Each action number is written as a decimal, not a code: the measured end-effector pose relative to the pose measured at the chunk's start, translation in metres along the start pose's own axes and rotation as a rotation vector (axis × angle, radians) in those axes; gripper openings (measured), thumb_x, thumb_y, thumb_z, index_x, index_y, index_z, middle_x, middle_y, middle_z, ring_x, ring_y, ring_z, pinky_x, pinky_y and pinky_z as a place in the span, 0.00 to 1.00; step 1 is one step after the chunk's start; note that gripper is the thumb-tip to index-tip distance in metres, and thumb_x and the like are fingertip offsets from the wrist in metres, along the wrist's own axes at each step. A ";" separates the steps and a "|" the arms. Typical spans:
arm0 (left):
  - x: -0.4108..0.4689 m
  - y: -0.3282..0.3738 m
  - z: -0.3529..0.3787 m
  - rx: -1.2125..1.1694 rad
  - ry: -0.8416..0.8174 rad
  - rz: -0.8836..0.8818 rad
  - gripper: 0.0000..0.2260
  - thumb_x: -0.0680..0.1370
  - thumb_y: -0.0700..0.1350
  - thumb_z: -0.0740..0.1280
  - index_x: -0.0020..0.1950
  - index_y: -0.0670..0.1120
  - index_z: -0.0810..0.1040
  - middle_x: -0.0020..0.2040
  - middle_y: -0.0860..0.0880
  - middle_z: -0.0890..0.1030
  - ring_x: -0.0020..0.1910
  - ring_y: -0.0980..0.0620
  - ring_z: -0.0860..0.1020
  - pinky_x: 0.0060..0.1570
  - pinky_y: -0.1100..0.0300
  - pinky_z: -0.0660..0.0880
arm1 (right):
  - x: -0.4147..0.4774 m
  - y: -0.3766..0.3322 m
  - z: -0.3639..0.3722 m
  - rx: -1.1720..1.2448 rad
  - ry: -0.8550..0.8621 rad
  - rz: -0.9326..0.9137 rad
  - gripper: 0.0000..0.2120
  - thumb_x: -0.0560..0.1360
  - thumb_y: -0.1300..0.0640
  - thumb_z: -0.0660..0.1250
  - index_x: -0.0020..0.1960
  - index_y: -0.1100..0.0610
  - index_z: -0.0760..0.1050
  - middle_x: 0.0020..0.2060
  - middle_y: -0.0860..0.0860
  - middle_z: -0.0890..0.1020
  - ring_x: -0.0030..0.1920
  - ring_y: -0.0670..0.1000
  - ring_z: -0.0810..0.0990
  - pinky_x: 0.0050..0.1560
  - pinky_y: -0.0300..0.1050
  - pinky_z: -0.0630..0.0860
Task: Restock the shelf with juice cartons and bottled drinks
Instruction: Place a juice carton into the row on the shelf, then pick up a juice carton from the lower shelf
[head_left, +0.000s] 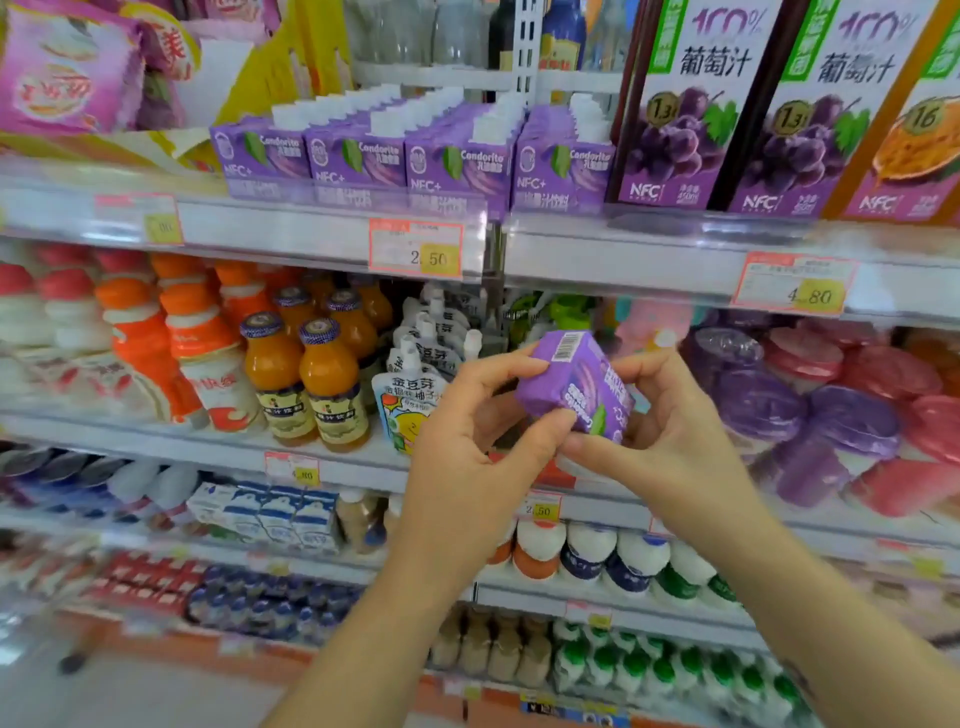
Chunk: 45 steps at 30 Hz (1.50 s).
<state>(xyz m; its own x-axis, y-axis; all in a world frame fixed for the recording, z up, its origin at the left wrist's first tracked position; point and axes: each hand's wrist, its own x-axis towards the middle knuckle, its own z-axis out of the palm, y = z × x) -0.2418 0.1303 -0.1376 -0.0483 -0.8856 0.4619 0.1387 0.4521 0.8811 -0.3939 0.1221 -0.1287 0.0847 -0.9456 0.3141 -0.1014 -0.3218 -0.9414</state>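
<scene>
- A small purple juice carton (574, 387) is held tilted, barcode end uppermost, in front of the middle shelf (130, 428).
- Matching purple cartons (358, 153) are ranked upright in rows on the upper shelf (311, 228).

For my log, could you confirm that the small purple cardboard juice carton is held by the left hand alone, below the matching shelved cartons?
Not alone: the head view shows the left hand and the right hand holding the small purple cardboard juice carton, below the matching shelved cartons.
</scene>
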 end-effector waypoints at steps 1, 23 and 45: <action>-0.009 -0.007 -0.002 -0.005 0.032 -0.032 0.11 0.73 0.43 0.71 0.52 0.56 0.77 0.53 0.57 0.81 0.52 0.54 0.81 0.45 0.61 0.78 | -0.003 0.009 0.005 -0.007 -0.015 0.028 0.30 0.56 0.47 0.83 0.48 0.52 0.69 0.43 0.47 0.82 0.42 0.52 0.83 0.40 0.48 0.81; -0.296 0.016 -0.145 0.065 0.457 -0.503 0.17 0.75 0.33 0.68 0.57 0.52 0.72 0.52 0.56 0.83 0.50 0.57 0.81 0.45 0.64 0.77 | -0.175 0.059 0.202 0.067 -0.780 0.344 0.18 0.63 0.52 0.72 0.52 0.54 0.76 0.44 0.48 0.85 0.42 0.44 0.82 0.42 0.36 0.78; -0.403 0.054 -0.361 0.321 0.879 -0.650 0.14 0.77 0.39 0.68 0.60 0.53 0.77 0.55 0.55 0.81 0.53 0.56 0.80 0.46 0.69 0.74 | -0.186 0.045 0.471 0.227 -1.153 0.219 0.16 0.73 0.69 0.69 0.44 0.46 0.79 0.51 0.47 0.83 0.55 0.48 0.81 0.50 0.43 0.79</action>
<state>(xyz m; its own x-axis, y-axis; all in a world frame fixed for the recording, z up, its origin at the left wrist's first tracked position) 0.1423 0.4727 -0.3126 0.7092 -0.6728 -0.2109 0.0753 -0.2252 0.9714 0.0530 0.3057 -0.2879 0.9388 -0.3418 -0.0419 -0.0570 -0.0340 -0.9978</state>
